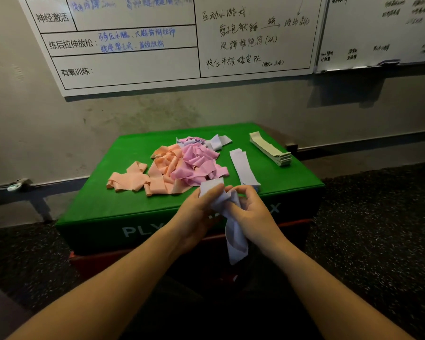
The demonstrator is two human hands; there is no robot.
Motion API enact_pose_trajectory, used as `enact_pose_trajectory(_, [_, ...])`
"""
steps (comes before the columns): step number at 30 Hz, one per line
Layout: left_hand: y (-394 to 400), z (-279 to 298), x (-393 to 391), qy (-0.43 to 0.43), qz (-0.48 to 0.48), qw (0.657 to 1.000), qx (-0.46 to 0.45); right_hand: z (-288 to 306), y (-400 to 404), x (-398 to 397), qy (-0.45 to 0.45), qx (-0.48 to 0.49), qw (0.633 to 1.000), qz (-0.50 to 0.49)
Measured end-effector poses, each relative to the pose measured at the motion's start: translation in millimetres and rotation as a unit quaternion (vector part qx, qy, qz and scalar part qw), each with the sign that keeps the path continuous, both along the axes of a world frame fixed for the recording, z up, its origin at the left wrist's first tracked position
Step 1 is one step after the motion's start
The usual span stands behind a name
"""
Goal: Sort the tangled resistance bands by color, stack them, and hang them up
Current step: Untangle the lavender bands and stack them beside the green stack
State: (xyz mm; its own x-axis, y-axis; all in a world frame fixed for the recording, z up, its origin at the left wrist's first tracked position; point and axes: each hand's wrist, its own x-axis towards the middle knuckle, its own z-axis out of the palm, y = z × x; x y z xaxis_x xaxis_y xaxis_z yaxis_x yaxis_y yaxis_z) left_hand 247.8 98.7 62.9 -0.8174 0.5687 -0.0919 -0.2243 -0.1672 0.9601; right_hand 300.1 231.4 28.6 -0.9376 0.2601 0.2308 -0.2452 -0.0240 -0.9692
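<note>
- The left hand [198,212] and the right hand [252,212] both grip 1 lavender band [233,229], a thin, matte, flat strip; fingers and thumbs curl round its crumpled upper part, and its loose end hangs down between the wrists in front of the box.
- The box [103,207] is a padded block with a smooth bright green top; white letters "PLY" show on its front face and an "X" farther right, the rest hidden by the hands.
- A tangled heap lies mid-top: peach bands [142,179] spread to the left in wide, curling loops, pink bands [199,165] knotted just beside them on the right, touching. The count in each tangle cannot be told.
- Behind the pink ones sits a smaller clump of loose lavender bands [215,142], perhaps 3 or 4, though the folds blur them.
- 2 tidy stacks lie flat on the right: a lavender stack [243,168] near the hands, and a pale green stack [270,149] by the far right corner, its layered edges showing.
- 2 whiteboards hang on the rough grey wall; the left whiteboard [133,67] has printed headings "神经激活", "练后拉伸放松" and "有氧训练", plus blue and black handwriting.
- The floor [378,229] is dark speckled rubber.
</note>
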Motion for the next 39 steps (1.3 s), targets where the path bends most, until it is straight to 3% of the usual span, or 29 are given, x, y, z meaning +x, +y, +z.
enact_pose_trajectory(6, [-4, -8, 8, 0.072, -0.039, 0.997, 0.007, 2, 6, 1, -0.076, 0.013, 0.996, -0.033])
enact_pose_trajectory(12, [-1, 0, -1, 0.061, 0.168, 0.983, -0.037, 5, 6, 6, -0.138, 0.056, 0.989, 0.015])
enact_pose_trajectory(18, [-11, 13, -16, 0.031, 0.250, 0.967, -0.030, 4, 13, 18, -0.218, 0.062, 0.972, 0.065])
enact_pose_trajectory(24, [-14, 7, -15, 0.048, 0.257, 0.964, -0.040, 10, 6, 18, -0.169, -0.203, 0.963, 0.054])
enact_pose_trajectory(27, [-14, 3, -12, 0.035, 0.258, 0.965, -0.037, 15, 4, 18, -0.147, -0.374, 0.911, 0.099])
enact_pose_trajectory(29, [-13, 2, -12, 0.041, 0.265, 0.963, -0.029, 17, 4, 18, -0.140, -0.429, 0.886, 0.103])
enact_pose_trajectory(34, [-13, 3, -10, 0.046, 0.246, 0.968, -0.015, 19, -4, 23, -0.175, -0.388, 0.902, 0.078])
enact_pose_trajectory(39, [-11, 9, -5, 0.080, 0.240, 0.967, -0.014, 16, -10, 28, -0.181, -0.110, 0.974, 0.075])
